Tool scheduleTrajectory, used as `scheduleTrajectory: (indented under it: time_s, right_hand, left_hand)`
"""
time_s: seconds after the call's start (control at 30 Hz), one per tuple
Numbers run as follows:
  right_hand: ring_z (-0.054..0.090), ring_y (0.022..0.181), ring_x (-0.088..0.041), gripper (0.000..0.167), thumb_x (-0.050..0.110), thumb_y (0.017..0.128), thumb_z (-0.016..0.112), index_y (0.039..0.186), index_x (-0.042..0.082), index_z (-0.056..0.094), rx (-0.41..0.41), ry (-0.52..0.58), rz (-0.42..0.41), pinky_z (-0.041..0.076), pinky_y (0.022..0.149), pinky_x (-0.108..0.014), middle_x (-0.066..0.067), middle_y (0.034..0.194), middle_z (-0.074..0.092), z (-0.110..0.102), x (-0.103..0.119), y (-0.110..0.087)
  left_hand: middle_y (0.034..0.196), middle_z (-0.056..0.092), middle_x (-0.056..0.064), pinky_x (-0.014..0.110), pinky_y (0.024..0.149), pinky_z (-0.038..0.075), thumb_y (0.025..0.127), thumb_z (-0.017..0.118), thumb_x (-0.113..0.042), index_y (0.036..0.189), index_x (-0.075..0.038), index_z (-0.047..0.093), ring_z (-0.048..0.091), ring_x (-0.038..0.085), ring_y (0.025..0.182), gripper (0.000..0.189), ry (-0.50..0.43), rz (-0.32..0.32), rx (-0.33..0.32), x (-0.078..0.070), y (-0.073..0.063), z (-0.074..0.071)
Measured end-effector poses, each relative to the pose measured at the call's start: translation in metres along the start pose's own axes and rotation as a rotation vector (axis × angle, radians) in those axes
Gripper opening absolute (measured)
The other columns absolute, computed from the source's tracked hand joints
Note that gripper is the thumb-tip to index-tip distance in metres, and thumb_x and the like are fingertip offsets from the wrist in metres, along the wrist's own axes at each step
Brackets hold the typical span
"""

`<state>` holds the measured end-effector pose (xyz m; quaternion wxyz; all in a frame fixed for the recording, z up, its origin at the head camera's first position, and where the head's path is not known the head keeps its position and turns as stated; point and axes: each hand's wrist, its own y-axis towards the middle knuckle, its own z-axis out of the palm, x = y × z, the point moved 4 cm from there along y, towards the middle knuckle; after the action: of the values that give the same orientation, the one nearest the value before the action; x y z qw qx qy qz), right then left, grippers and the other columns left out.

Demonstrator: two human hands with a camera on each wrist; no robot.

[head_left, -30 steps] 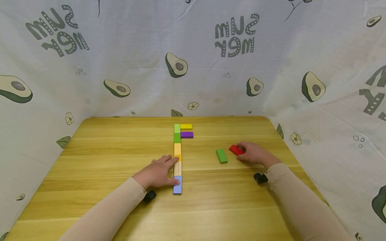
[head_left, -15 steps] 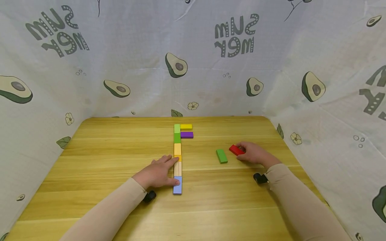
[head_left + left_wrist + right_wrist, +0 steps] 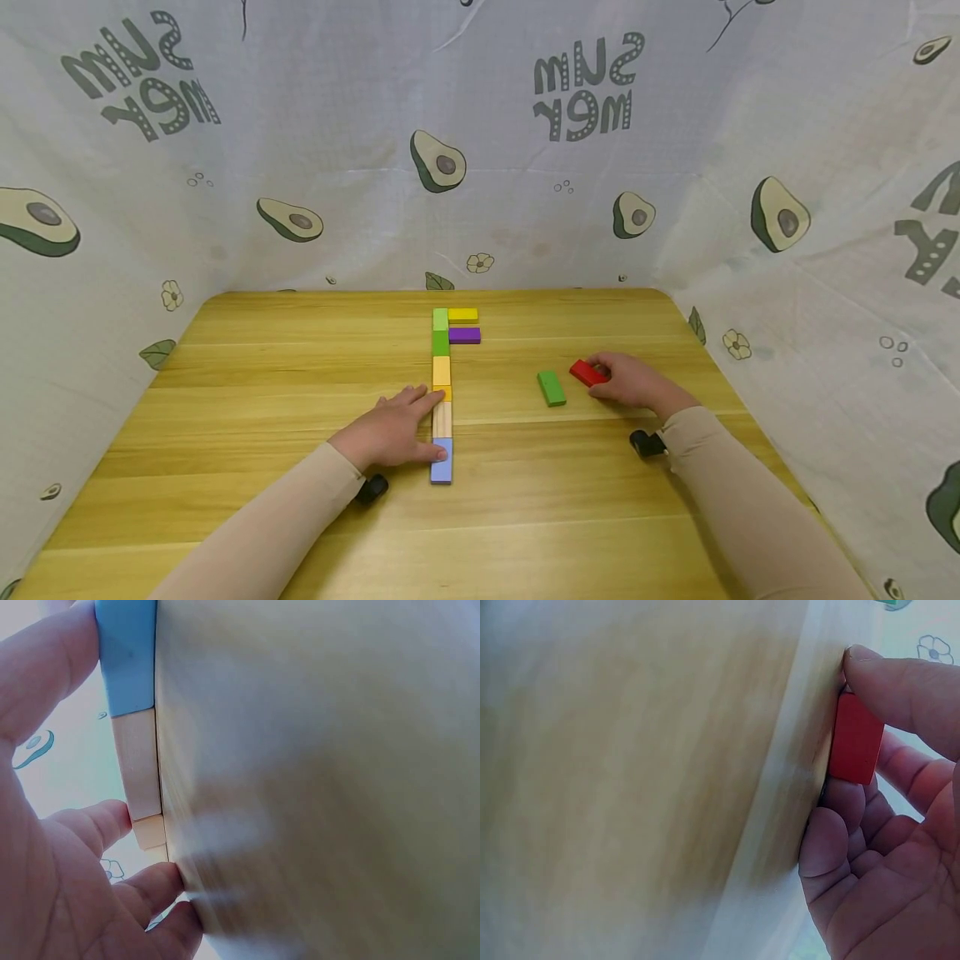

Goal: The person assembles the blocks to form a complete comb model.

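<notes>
My left hand (image 3: pixel 393 429) rests with spread fingers on a straight column of blocks. Its thumb touches the blue block (image 3: pixel 441 472) at the near end, and its index finger touches the small orange block (image 3: pixel 447 393). Between them lies a plain wood block (image 3: pixel 442 419). My right hand (image 3: pixel 633 383) pinches a red block (image 3: pixel 587 372) between thumb and fingers, low at the tabletop. In the right wrist view the red block (image 3: pixel 856 739) shows its end, with the fingers curled around it. A loose green block (image 3: pixel 551 388) lies just left of the red one.
Farther along the column are a pale orange block (image 3: pixel 442 371), a green block (image 3: pixel 441 343) and a light green block (image 3: pixel 440 319). A yellow block (image 3: pixel 462 316) and a purple block (image 3: pixel 465 336) stick out rightward. Patterned cloth (image 3: pixel 480 167) surrounds the wooden table (image 3: pixel 300 350).
</notes>
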<state>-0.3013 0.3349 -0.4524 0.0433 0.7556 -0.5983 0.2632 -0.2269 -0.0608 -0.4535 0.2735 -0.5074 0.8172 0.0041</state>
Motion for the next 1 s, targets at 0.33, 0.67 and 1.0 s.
scheduleTrajectory:
  time_s: [0.33,0.67,1.0]
  right_hand:
    - [0.063,0.1,-0.03,0.059,0.024,0.094,0.079,0.141,-0.004,0.057,0.012,0.008,0.014,0.053,0.093,-0.048,-0.021,0.118,0.068,-0.001,0.002,-0.001]
    - [0.063,0.101,-0.029,0.053,0.019,0.096,0.076,0.141,-0.003,0.058,-0.004,0.006,-0.002,0.053,0.094,-0.048,-0.02,0.118,0.069,-0.003,-0.001,0.002]
    - [0.062,0.113,-0.035,0.049,0.014,0.099,0.071,0.145,0.001,0.058,-0.052,0.006,-0.046,0.051,0.104,-0.056,-0.023,0.13,0.066,-0.014,0.028,0.016]
  left_hand:
    - [0.172,0.029,0.017,0.066,0.127,0.023,0.09,0.078,-0.058,0.166,-0.02,0.035,0.027,0.041,0.16,0.096,0.0,-0.003,0.002,0.001,0.0,0.001]
    - [0.173,0.029,0.016,0.066,0.127,0.023,0.09,0.078,-0.058,0.166,-0.02,0.034,0.026,0.042,0.16,0.096,0.009,0.004,-0.001,0.002,0.001,0.001]
    - [0.173,0.029,0.016,0.065,0.127,0.022,0.09,0.078,-0.057,0.166,-0.02,0.034,0.025,0.041,0.161,0.095,0.002,-0.002,0.002,0.002,0.001,0.0]
